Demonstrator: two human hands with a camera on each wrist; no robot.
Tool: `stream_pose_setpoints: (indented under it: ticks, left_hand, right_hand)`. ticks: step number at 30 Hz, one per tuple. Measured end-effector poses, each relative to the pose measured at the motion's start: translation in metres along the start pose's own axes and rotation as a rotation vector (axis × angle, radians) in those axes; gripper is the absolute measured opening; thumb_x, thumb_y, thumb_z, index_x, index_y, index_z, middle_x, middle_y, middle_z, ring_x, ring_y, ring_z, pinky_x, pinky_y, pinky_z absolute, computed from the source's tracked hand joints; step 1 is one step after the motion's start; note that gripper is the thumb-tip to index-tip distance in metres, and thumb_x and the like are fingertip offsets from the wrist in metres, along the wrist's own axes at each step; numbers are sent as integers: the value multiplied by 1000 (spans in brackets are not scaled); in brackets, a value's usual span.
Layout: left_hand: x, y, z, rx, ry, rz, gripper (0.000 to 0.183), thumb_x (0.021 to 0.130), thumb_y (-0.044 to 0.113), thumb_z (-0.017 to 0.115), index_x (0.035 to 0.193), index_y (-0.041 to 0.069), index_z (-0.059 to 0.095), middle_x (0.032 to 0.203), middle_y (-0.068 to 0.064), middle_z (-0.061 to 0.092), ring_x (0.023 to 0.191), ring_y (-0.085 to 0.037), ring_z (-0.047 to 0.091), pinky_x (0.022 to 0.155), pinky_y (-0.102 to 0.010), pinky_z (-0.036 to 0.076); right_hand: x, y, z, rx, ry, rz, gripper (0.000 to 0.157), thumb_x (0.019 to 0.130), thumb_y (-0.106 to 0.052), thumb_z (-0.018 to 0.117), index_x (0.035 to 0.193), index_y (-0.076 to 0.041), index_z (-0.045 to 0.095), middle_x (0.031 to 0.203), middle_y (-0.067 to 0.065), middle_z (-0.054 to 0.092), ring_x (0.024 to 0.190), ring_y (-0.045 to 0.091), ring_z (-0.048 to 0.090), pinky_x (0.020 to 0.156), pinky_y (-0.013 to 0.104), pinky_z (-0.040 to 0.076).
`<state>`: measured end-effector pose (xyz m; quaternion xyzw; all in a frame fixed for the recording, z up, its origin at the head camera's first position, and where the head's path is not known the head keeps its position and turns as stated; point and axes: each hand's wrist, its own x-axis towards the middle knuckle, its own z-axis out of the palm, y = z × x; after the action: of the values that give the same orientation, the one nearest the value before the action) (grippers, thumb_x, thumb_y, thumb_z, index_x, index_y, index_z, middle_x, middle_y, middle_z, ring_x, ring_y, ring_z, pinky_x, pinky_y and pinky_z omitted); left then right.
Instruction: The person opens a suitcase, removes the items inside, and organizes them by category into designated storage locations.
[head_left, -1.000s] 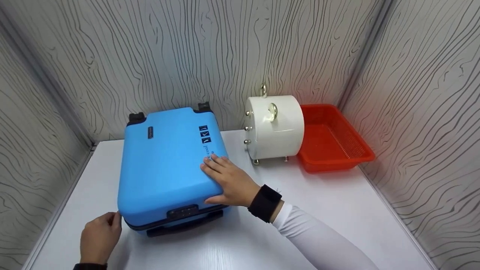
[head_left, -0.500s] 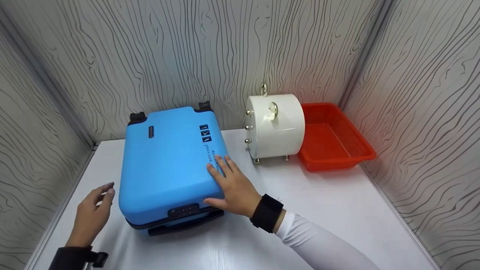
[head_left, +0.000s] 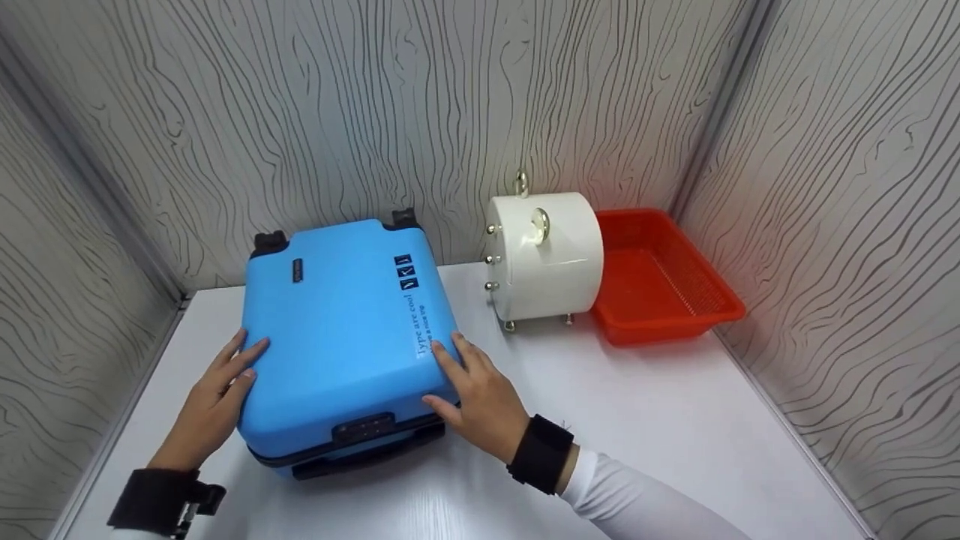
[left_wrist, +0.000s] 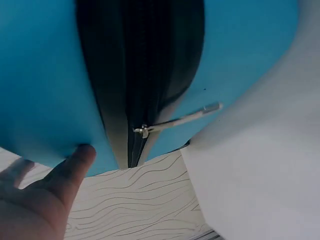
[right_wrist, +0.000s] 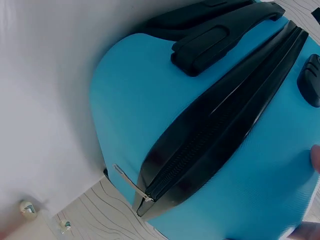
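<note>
A blue hard-shell suitcase (head_left: 337, 322) lies flat on the white table, its wheels toward the back wall and its black handle side facing me. My left hand (head_left: 214, 401) rests on its left edge with fingers extended. On the right front corner lies my right hand (head_left: 484, 397), fingers spread over the top and thumb at the front edge. In the left wrist view a zipper pull (left_wrist: 180, 120) sticks out from the black zipper band along the side. Another zipper pull (right_wrist: 131, 182) shows in the right wrist view, at the far end of the band there.
Right of the suitcase stands a white drum-shaped container (head_left: 551, 255) with gold knobs, rings and feet. A red plastic basket (head_left: 667, 326) sits beside it by the right wall. Wood-grain panels (head_left: 360, 112) enclose the table (head_left: 615, 420) at the back and sides.
My left hand has left the suitcase's front left corner, opened its fingers and come to rest on the left edge. The right hand has slid slightly toward me along the right edge.
</note>
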<state>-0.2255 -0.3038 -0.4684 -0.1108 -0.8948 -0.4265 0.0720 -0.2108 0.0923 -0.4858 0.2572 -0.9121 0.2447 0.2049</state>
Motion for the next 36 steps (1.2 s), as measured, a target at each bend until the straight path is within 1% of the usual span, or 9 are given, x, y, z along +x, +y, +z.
stream_pose_setpoints:
  ticks: [2, 7, 14, 17, 20, 24, 29, 33, 36]
  left_hand:
    - [-1, 1, 2, 30, 12, 21, 50, 118, 26, 44, 164, 8, 47, 180, -21, 22, 160, -61, 24, 116, -83, 32]
    - [-5, 4, 5, 76, 40, 34, 49, 118, 28, 43, 163, 11, 49, 179, -18, 27, 160, -58, 28, 115, -82, 33]
    - [-16, 6, 13, 147, 101, 58, 46, 118, 26, 44, 161, 13, 53, 176, -17, 34, 156, -55, 38, 112, -73, 43]
    - [-22, 9, 16, 189, 111, 46, 47, 118, 27, 44, 162, 13, 53, 176, -19, 35, 154, -56, 40, 111, -74, 43]
    - [-29, 16, 22, 241, 117, 12, 48, 118, 29, 43, 163, 13, 51, 176, -21, 33, 154, -57, 40, 112, -77, 42]
    - [-40, 28, 34, 298, 145, -29, 50, 118, 30, 42, 164, 11, 49, 175, -24, 33, 154, -59, 39, 113, -79, 40]
    - [-53, 42, 54, 332, 215, -30, 49, 117, 24, 43, 163, 8, 48, 172, -29, 35, 148, -61, 45, 109, -80, 43]
    - [-63, 54, 70, 383, 276, -33, 49, 115, 23, 45, 162, 8, 50, 169, -32, 39, 137, -63, 53, 100, -81, 48]
    - [-69, 63, 84, 431, 323, -16, 50, 113, 22, 49, 160, 6, 52, 166, -34, 43, 128, -64, 55, 90, -81, 51]
  right_hand:
    - [0, 0, -1, -2, 4, -6, 73, 102, -43, 77, 161, -7, 52, 160, 31, 51, 143, 46, 59, 109, 54, 57]
    - [0, 1, -3, -1, -3, -13, 72, 102, -43, 76, 160, -6, 53, 161, 31, 50, 144, 46, 58, 111, 53, 55]
    - [1, 7, -5, -5, -14, -49, 71, 103, -40, 76, 160, -5, 53, 161, 31, 50, 146, 45, 57, 113, 52, 55]
    - [3, 12, -7, -6, -36, -73, 71, 104, -38, 75, 161, -4, 50, 162, 31, 49, 148, 45, 55, 114, 52, 53]
    - [6, 19, -9, 1, -68, -98, 72, 105, -36, 74, 163, -3, 47, 164, 31, 46, 150, 45, 53, 116, 52, 51]
    - [10, 29, -13, 14, -115, -112, 74, 105, -34, 73, 165, -2, 43, 166, 31, 42, 152, 44, 50, 118, 52, 50]
    - [16, 40, -17, -29, -139, -107, 73, 107, -33, 71, 166, -4, 41, 168, 28, 42, 154, 42, 49, 116, 50, 52]
    - [21, 48, -17, -67, -124, -112, 70, 108, -31, 69, 166, -4, 41, 167, 27, 44, 153, 42, 50, 117, 52, 50]
    - [26, 55, -17, -71, -103, -103, 66, 108, -28, 70, 164, -5, 45, 166, 26, 47, 151, 42, 52, 117, 53, 51]
